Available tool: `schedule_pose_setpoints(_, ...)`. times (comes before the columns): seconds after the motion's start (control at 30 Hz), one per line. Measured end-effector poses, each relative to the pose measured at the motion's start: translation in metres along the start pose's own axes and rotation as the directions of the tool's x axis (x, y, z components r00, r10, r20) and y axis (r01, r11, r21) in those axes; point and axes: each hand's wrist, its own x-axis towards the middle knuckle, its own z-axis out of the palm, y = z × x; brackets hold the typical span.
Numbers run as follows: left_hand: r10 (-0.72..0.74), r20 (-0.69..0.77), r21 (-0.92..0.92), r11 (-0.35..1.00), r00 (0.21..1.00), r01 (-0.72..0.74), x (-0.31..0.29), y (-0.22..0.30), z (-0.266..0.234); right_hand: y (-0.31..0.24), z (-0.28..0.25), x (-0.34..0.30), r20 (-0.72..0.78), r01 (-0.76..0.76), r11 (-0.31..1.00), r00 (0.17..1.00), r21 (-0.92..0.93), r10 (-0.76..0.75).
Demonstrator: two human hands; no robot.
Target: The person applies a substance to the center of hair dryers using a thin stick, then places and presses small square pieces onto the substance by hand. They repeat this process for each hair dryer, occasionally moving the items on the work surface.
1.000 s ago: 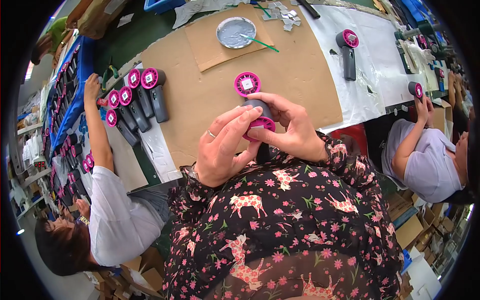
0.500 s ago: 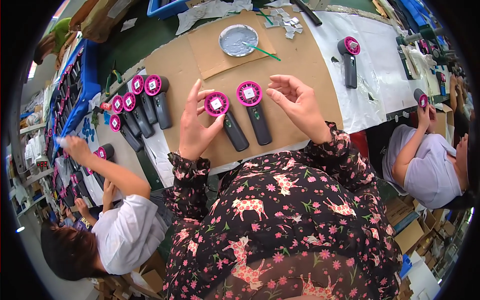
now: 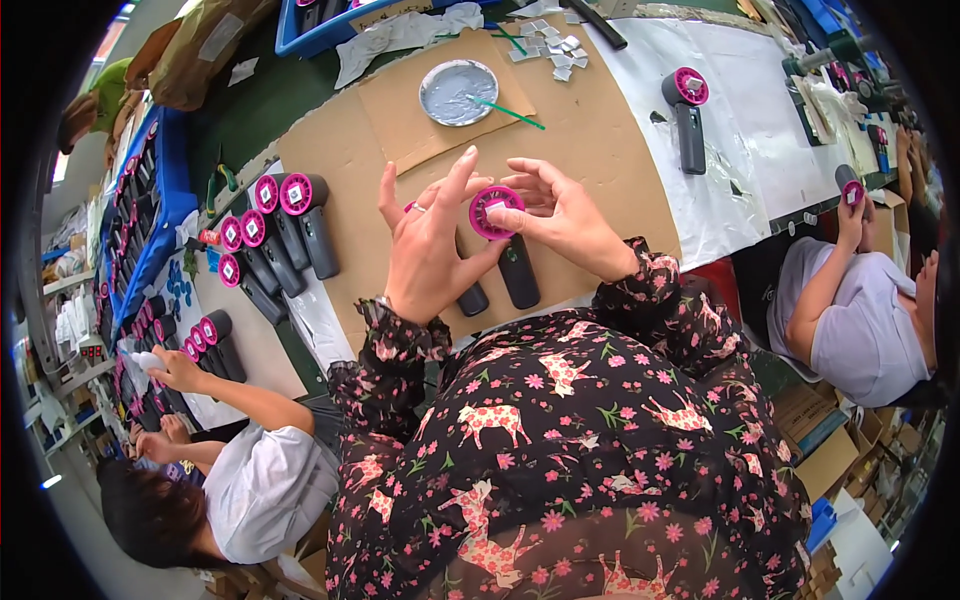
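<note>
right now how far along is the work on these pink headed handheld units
Done, by the look of it: four pink-headed units lie in a row left of the brown mat. In hand: the right hand and left hand both pinch the pink head of one dark-handled unit; a second dark unit lies under the left hand. Possibly left: the small silver squares and the tin with a green stick, still out.

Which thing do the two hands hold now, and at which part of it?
The right hand pinches the round pink head of a dark handheld device with its fingers. The left hand touches the same head from the left; its handle hangs free.
</note>
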Motion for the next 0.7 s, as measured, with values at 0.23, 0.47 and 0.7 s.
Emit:
schedule_pose_setpoints(0.23, 0.075, -0.065, 0.016, 0.997, 0.995, -0.074, -0.008, 0.011, -0.006, -0.014, 0.005, -0.013, 0.086, 0.024, 0.995, 0.996, 0.099, -0.032)
schedule_pose_setpoints(0.47, 0.06, -0.07, -0.069, 0.995, 0.996, -0.065, -0.01, 0.009, -0.004, -0.007, 0.009, -0.014, 0.025, 0.016, 0.996, 1.0, 0.089, -0.019)
schedule_pose_setpoints(0.7, 0.062, -0.063, -0.089, 0.994, 0.996, -0.068, -0.009, -0.001, 0.0, -0.002, -0.001, -0.004, 0.094, -0.082, 0.986, 0.993, 0.145, 0.069)
